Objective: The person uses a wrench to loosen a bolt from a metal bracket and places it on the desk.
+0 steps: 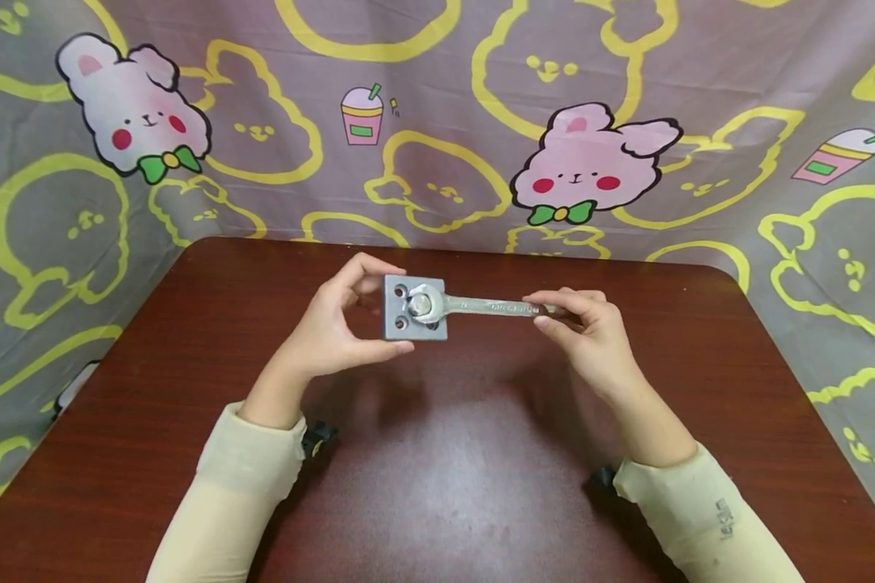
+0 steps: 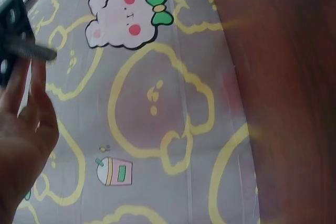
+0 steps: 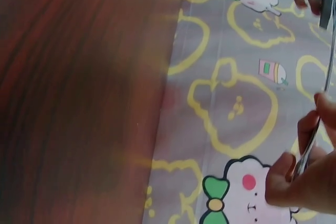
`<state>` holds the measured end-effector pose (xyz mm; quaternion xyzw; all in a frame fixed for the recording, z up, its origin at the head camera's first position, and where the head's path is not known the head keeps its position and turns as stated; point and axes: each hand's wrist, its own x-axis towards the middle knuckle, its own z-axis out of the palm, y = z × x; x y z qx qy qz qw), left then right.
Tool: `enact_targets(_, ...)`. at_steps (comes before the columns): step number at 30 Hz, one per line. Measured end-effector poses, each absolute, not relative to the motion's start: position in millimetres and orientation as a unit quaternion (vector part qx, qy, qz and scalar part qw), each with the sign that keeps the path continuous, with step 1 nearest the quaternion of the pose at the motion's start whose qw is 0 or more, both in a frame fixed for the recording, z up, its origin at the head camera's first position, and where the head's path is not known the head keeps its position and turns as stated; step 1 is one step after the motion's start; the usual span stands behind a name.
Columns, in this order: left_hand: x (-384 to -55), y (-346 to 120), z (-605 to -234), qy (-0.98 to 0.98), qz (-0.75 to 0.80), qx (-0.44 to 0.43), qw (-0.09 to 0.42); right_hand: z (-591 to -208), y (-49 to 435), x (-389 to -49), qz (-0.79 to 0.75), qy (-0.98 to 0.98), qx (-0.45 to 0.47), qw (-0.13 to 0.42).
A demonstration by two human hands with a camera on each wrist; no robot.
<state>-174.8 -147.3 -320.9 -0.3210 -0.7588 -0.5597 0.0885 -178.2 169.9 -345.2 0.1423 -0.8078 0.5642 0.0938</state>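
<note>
In the head view, my left hand [image 1: 324, 328] grips a square grey metal plate [image 1: 391, 308] with holes in its corners, fingers at the top edge and thumb along the bottom. A bolt head [image 1: 420, 304] sits on the plate's face, with the jaw of a silver open-end wrench [image 1: 490, 307] around it. My right hand [image 1: 594, 332] pinches the far end of the wrench, which lies about level. From the back of the plate, a bolt shank [image 2: 39, 51] sticks out in the left wrist view. The right wrist view shows the wrench [image 3: 330, 72] nearly edge-on.
Below both hands lies a dark reddish-brown table [image 1: 437, 486]. A cloth with cartoon rabbits [image 1: 437, 105] hangs behind it and along both sides. Black straps [image 1: 319, 439] show at the cuffs of the pale sleeves [image 1: 219, 502].
</note>
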Motion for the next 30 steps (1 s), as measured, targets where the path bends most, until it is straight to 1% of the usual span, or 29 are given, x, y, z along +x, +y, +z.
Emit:
enact_targets(4, -177, -156, -318, -0.757, -0.545, -0.36, -0.007, -345, 178, -187, 0.548, -0.81, 0.197, 0.072)
enact_targets(9, -179, -155, -321, -0.709, -0.544, -0.431, -0.125, -348, 187, -203, 0.516, -0.802, 0.294, 0.056)
enact_targets(13, -179, -149, -322, -0.675, -0.547, -0.455, -0.195, -345, 190, -215, 0.485, -0.8, 0.35, 0.041)
enact_targets(18, -180, -143, -324, -0.661, -0.539, -0.46, -0.244, -338, 190, -227, 0.476, -0.785, 0.397, 0.015)
enact_targets(23, -181, -138, -325, -0.65, -0.522, -0.47, -0.289, -334, 188, -235, 0.463, -0.777, 0.427, 0.006)
enact_targets(25, -181, -137, -325, -0.649, -0.515, -0.471, -0.301, -332, 188, -236, 0.456, -0.778, 0.432, 0.008)
enact_targets(30, -181, -134, -327, -0.652, -0.508, -0.47, -0.31, -321, 188, -240, 0.429, -0.782, 0.452, 0.019)
